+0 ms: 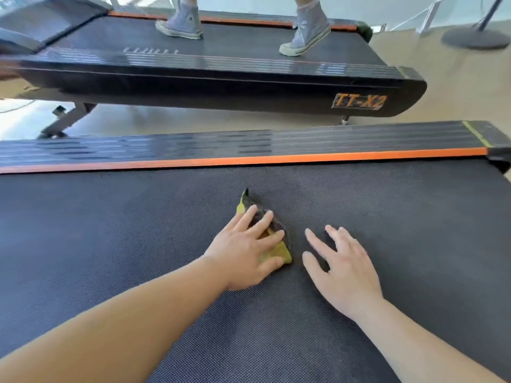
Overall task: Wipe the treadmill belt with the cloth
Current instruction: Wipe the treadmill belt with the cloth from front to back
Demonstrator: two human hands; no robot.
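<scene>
The treadmill belt (401,230) spreads beneath both grips. The right grip (343,268) rests flat and empty beside the left, likely as a brace. The left grip (243,252) presses straight, spread fingers onto the yellow cloth (280,253), pinning it for wiping.

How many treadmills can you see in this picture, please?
2. The near black treadmill with an orange side stripe lies under the left hand and right hand; the far black treadmill marked TT-X2 stands behind it. More may lie outside the frame.
</scene>
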